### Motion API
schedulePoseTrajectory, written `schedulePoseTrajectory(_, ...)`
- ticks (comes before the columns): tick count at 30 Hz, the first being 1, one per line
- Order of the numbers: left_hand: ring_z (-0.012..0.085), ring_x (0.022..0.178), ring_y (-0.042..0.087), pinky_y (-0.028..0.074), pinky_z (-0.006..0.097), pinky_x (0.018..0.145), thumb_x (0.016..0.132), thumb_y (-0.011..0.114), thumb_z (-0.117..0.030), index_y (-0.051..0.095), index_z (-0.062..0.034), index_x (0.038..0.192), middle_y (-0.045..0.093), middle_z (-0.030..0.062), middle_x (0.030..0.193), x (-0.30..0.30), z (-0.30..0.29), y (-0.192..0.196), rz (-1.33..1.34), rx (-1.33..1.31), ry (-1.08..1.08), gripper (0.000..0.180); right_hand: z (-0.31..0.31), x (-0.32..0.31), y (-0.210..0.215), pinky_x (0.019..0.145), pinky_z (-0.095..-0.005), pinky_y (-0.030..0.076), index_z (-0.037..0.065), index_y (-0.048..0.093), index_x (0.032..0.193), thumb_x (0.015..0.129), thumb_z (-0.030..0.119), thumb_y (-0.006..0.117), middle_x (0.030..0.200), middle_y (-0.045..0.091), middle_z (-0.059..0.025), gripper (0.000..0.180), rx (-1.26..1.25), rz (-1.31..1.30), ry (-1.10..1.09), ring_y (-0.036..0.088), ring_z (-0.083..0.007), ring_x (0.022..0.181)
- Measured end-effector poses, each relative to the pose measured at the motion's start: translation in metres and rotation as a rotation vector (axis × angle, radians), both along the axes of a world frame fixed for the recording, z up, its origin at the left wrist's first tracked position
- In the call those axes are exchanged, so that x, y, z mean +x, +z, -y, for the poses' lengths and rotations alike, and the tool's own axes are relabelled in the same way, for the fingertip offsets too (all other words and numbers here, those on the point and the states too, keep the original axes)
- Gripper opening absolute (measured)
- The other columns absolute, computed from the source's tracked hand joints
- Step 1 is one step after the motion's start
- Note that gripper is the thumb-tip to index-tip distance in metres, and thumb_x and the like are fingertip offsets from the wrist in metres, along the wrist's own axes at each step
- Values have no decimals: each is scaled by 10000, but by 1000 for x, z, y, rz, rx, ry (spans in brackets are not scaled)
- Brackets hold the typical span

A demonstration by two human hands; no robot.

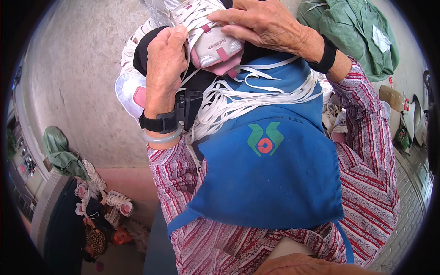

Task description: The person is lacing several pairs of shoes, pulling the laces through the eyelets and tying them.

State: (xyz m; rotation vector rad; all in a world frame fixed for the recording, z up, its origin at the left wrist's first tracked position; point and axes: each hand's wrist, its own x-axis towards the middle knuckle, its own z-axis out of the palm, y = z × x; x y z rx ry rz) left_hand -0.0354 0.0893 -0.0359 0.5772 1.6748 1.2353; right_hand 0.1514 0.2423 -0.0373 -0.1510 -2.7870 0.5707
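A white and pink sneaker upper (213,48), threaded with white laces, lies over my lap at the top of the view. At its left edge my left hand (165,59) is closed, thumb and bent fingers pressed together on the rim. From the right my right hand (270,27) reaches across it, two fingers stretched apart and touching the lacing; its other fingers are partly hidden. A loose bundle of white shoelaces (224,107) drapes across my blue apron (270,192), just below the upper.
More white shoe uppers (130,91) are stacked beside my left wrist. A green sack (350,36) stands at the upper right, near a plastic bottle (393,97). At the lower left, another person (98,236) is by several shoe uppers (118,201) and a second green sack (62,149).
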Motion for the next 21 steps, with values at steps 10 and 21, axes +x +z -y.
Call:
schedulePoseTrajectory(10, 201, 675, 576, 490, 345, 657, 931, 665, -124, 605, 3, 950, 635, 102, 807, 16, 20, -10, -917, 49, 15, 141, -21, 30, 10, 729, -348, 525, -22, 652, 1072, 954, 151, 612, 890, 696, -173, 213, -559, 20, -225, 689, -269, 829)
schedulePoseTrajectory(21, 212, 773, 624, 503, 329, 715, 852, 732, -113, 625, -14, 947, 630, 90, 851, 26, 22, 0, -912, 142, -46, 175, 0, -8, 10, 734, -394, 483, 13, 649, 967, 847, 135, 697, 906, 584, -170, 178, -254, -195, -85, 610, -334, 847)
